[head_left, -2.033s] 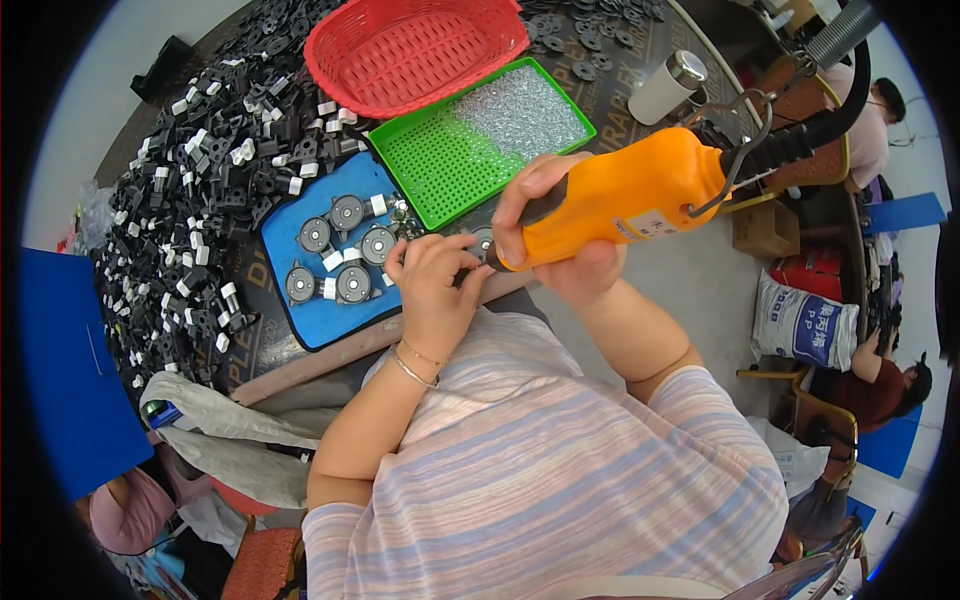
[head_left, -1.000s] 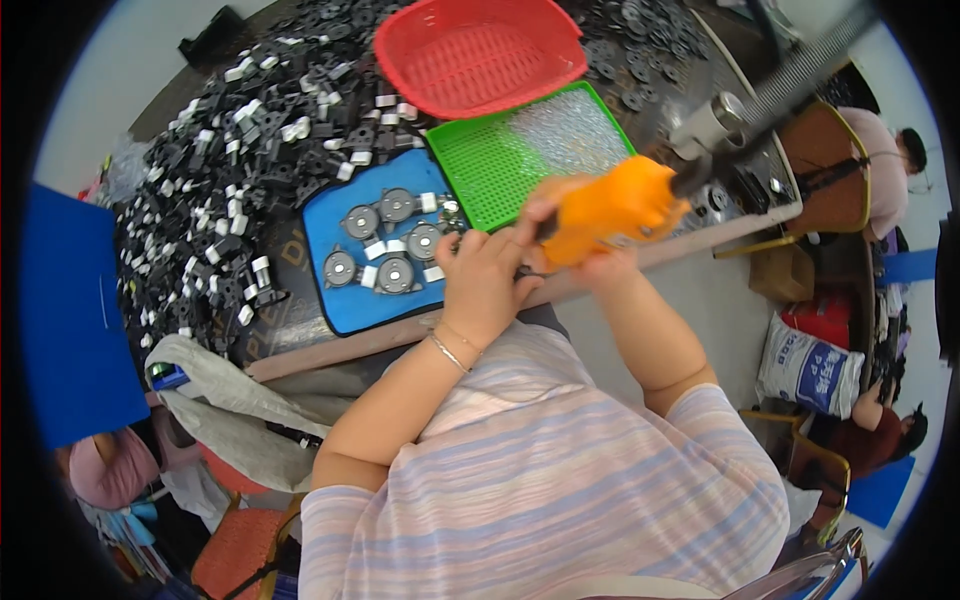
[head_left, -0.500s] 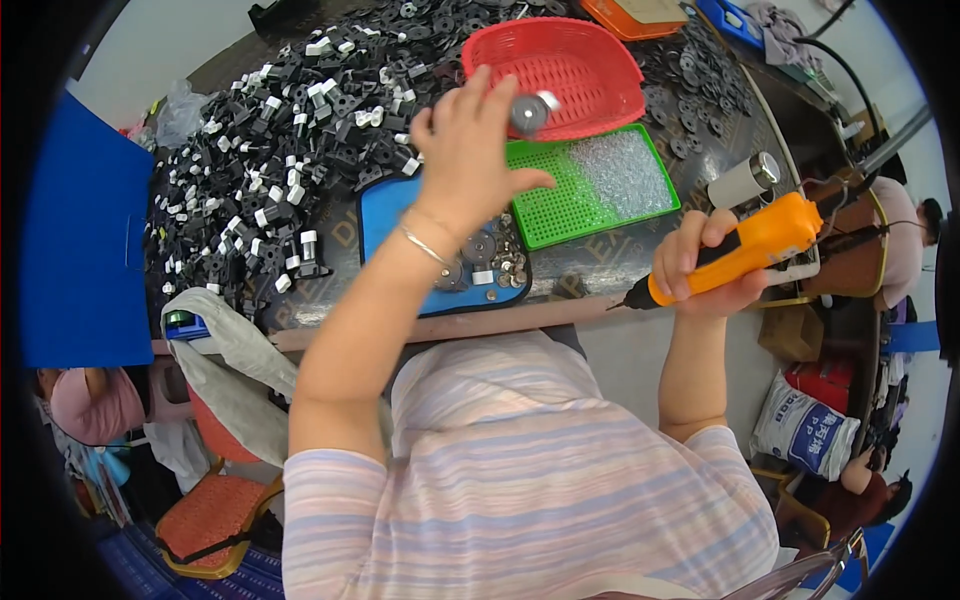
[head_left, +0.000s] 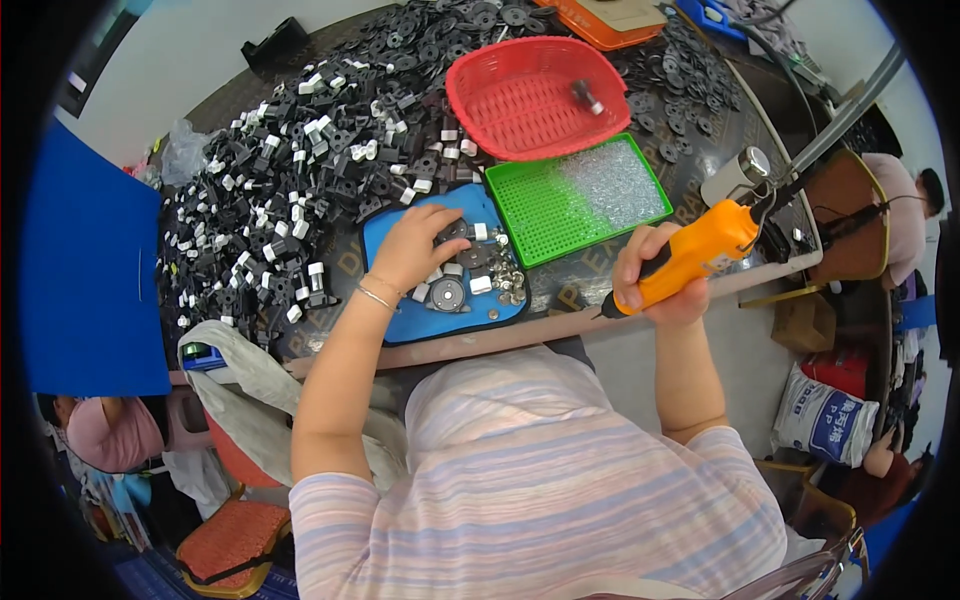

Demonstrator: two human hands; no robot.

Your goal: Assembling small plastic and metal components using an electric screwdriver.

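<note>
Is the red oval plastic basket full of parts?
No, the red oval plastic basket is almost bare, with only one small dark round part lying inside it.

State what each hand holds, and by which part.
Right hand grips the orange power screwdriver around its body. Left hand rests on parts in the blue tray; grip unclear.

A: Bright, even light falls from above; the worktop (head_left: 600,290) carries only soft, short shadows.

B: Any glare?

A: A pale sheen on the green tray (head_left: 610,185). The centre is sharp, straight edges bow outward, and a black ring closes off the corners.
</note>
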